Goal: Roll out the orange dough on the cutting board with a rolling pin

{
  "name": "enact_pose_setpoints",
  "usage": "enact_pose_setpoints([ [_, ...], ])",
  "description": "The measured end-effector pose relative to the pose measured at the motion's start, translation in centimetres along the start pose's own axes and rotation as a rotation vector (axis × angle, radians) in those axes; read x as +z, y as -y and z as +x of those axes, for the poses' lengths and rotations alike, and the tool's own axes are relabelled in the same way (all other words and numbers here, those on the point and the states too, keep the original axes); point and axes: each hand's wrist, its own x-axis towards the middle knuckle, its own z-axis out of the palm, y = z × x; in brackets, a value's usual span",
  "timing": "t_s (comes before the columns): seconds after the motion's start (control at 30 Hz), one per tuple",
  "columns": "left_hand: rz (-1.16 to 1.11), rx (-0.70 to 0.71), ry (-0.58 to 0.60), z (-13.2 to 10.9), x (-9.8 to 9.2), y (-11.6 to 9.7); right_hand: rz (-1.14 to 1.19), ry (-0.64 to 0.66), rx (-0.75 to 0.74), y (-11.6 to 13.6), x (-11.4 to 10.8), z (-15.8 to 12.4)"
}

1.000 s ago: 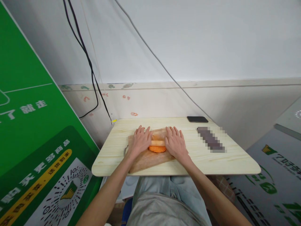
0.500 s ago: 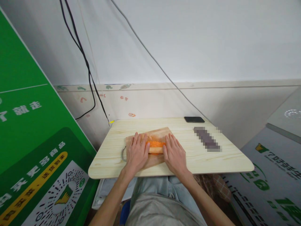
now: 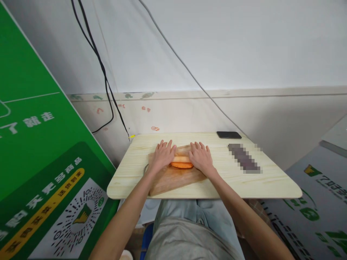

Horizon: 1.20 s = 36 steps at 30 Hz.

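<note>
Dough (image 3: pixel 181 165), an orange flattened piece, lies on the cutting board (image 3: pixel 176 178), under a pale rolling pin (image 3: pixel 181 159) that spans the gap between my two hands. I see my left hand (image 3: pixel 162 156) laid flat over the pin's left end, fingers spread and pointing away from me, palm down. My right hand (image 3: pixel 200 157) sits the same way on the right end, fingers stretched out and slightly splayed. Neither hand curls around the pin; both press on it from above with open palms. Only the middle stretch of the pin shows between them, and the orange edge of the dough peeks out just below it, toward me.

I see the board resting on a light wooden table (image 3: pixel 265 180), its near edge close to the table's front. A small metal loop pokes out at the board's left side. To the right, well apart from my hands, a dark phone (image 3: pixel 229 135) lies near the table's far edge, and a blurred dark strip (image 3: pixel 244 159) lies just nearer than it.
</note>
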Motion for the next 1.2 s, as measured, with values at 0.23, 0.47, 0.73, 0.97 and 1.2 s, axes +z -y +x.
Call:
enact_pose_setpoints([
  [0.23,0.035,0.055,0.040,2.2,-0.3,0.2,0.018,0.030,0.027,-0.3,0.6,1.8],
  [0.47,0.032,0.005,-0.015,-0.1,0.0,0.0,-0.019,-0.093,-0.007,0.3,0.1,-1.1],
  [0.73,0.050,0.028,-0.048,-3.3,-0.9,-1.0,-0.004,-0.132,-0.015,1.0,-0.3,-3.6],
  [0.97,0.040,0.021,-0.091,-5.0,-1.0,-1.6,0.000,-0.146,-0.035,1.2,0.2,-5.0],
  [1.2,0.037,0.041,-0.136,-6.5,-1.0,-1.7,0.006,-0.165,-0.046,1.2,0.4,-5.9],
])
